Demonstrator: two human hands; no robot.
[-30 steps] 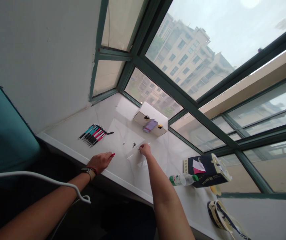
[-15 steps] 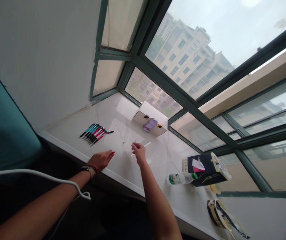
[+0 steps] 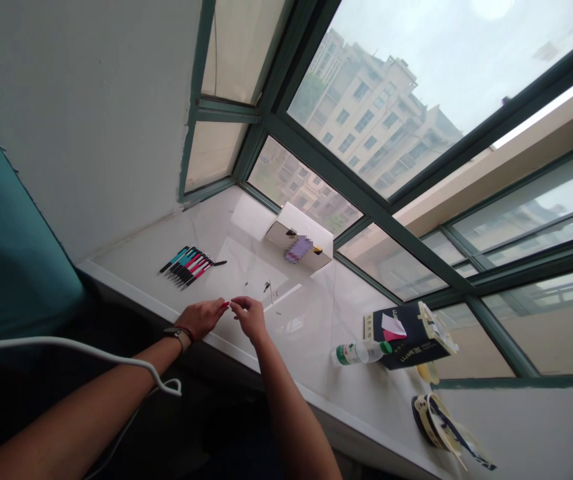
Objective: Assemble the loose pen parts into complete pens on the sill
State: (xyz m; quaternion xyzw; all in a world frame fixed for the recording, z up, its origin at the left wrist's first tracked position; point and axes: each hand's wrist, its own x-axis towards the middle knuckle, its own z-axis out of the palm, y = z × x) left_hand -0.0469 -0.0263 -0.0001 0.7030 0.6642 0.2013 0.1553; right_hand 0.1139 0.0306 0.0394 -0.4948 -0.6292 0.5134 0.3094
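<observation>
My left hand (image 3: 201,319), a watch and a red band at its wrist, is closed round a red pen barrel (image 3: 226,305); only the red end shows past the fingers. Right at that end, my right hand (image 3: 249,317) has its fingertips pinched together; what lies between them is too small to name. Beyond the hands, small pen parts (image 3: 267,287) and a thin stick-like piece (image 3: 271,293) lie scattered on the white counter (image 3: 246,250). A row of several pens (image 3: 191,265), with teal, black and red barrels, lies to the left.
A white box (image 3: 299,233) stands against the window at the back. On the right are a plastic bottle (image 3: 359,353) lying on its side, a dark paper bag (image 3: 409,333) and a paper bowl (image 3: 433,423). A white cable (image 3: 91,353) hangs over my left forearm.
My right hand has moved left from the small parts to the end of the red barrel, uncovering the pieces on the counter. My left hand has stayed in place.
</observation>
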